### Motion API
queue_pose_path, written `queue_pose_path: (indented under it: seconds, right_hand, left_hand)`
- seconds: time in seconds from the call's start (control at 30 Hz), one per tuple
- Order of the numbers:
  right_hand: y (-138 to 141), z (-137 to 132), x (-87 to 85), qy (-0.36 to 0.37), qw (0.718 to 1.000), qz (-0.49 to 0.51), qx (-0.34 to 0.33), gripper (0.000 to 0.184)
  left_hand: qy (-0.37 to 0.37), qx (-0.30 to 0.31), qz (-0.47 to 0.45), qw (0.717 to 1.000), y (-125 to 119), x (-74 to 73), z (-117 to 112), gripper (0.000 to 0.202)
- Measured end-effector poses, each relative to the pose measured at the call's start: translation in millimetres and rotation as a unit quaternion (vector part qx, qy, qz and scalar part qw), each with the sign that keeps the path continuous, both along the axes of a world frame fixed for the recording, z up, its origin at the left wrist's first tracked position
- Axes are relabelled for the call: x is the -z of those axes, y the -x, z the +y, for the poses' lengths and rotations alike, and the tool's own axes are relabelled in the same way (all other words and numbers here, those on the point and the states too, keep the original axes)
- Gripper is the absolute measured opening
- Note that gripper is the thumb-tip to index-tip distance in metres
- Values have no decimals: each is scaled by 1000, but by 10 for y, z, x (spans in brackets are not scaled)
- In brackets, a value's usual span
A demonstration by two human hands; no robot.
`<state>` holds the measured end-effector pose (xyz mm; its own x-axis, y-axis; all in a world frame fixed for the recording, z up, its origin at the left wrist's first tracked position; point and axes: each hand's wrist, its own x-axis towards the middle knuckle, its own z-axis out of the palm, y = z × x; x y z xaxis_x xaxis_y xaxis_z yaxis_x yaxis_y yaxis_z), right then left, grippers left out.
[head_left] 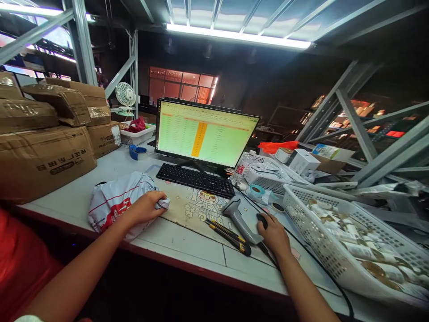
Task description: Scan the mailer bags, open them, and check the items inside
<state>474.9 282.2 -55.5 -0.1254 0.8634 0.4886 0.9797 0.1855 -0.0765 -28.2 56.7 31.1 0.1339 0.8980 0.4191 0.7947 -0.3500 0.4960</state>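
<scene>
My left hand is closed around the gathered end of a white plastic bag with red print, which rests on the desk. On the right, my right hand is wrapped over a black computer mouse. Beside it a grey barcode scanner lies on the printed desk mat. Two yellow-and-black utility knives lie left of the scanner. Behind them are a black keyboard and a lit monitor with a spreadsheet on its screen.
Cardboard boxes are stacked at the left. A blue tape dispenser sits near a white basket. At the right, a white perforated basket holds many rolled items. A bottle and tape rolls stand by the keyboard.
</scene>
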Motion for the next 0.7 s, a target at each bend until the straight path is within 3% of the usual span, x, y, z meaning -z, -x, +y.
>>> queue_pose_path:
  seconds: [0.7]
  right_hand:
    - [-27, 27, -13, 9, 1000, -19, -8, 49]
  left_hand:
    - [-1, -3, -5, 1000, -4, 14, -6, 16]
